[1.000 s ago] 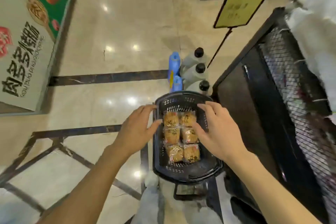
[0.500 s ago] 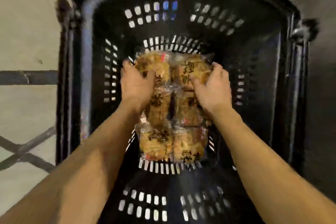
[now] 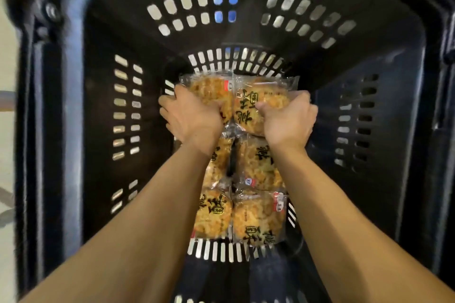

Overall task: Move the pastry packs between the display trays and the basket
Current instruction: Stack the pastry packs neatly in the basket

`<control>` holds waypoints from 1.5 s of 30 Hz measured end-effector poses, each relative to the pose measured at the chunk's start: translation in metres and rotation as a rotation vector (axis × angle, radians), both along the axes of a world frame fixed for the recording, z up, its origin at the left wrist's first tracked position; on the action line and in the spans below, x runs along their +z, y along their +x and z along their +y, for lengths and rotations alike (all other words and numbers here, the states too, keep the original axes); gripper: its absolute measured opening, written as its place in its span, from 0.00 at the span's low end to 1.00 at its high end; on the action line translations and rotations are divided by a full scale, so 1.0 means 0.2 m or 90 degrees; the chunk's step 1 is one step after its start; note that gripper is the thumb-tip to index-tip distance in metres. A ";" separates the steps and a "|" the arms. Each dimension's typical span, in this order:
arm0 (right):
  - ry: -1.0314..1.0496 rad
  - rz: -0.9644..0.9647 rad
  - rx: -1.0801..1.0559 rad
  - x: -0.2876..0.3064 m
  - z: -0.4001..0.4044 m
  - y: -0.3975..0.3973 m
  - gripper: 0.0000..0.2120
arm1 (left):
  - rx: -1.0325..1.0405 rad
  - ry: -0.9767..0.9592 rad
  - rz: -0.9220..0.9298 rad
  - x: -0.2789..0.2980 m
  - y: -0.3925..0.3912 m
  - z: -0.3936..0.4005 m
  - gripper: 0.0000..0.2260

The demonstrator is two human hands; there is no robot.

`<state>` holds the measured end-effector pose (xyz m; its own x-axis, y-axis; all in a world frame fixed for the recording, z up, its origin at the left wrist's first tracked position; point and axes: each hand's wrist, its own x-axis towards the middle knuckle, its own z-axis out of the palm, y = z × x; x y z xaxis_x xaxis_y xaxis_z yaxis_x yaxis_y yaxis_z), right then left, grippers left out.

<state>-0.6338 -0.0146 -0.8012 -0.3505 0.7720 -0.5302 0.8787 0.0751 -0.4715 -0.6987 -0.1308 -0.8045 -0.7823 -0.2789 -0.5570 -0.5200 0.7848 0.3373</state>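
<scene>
Six clear-wrapped packs of round golden-brown pastries printed with black characters lie on the floor of the black slotted plastic basket (image 3: 73,106), set in two columns and three rows. I have my left hand (image 3: 194,120) closed over the far-left pack (image 3: 209,88), the thumb hooked across its near edge and the fingers curled round its left side, so that grip is tight on the wrapper. My right hand (image 3: 288,123) does the same on the far-right pack (image 3: 248,110), thumb pressed on the top face and fingers wrapped round its right edge; that grip too is clamped on its pack. The two held packs sit side by side, touching along their inner edges, at the far end of the basket floor, and whether they are lifted clear of it I cannot tell. Just nearer, partly hidden under my wrists, lie the middle-left pack (image 3: 218,167) and the middle-right pack (image 3: 258,167), with a dark gap between them. Nearest to me, the near-left pack (image 3: 213,214) and the near-right pack (image 3: 258,219) lie flat and touching, their near edges just at a row of white-lit slots in the floor. The basket walls rise steeply all round, pierced with rows of slots, some at the far end showing blue. Beyond the left rim a strip of pale floor (image 3: 7,130) shows.
</scene>
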 end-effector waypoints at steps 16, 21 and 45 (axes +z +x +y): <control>-0.129 0.380 -0.050 1.90 0.11 0.39 0.16 | -0.009 0.485 0.140 1.80 0.06 -0.24 0.21; -0.006 0.491 -0.028 3.12 0.02 0.78 0.13 | -0.162 0.663 0.148 2.91 0.24 -0.29 0.19; 0.530 0.463 -0.595 4.35 -0.24 4.24 0.35 | -1.436 0.773 0.018 4.43 3.19 1.14 0.20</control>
<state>0.2138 -0.0619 0.0687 0.4544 0.8549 0.2503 0.3479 0.0883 -0.9334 -0.0602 0.0972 0.0807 0.6185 0.7573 0.2095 0.3499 -0.5042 0.7895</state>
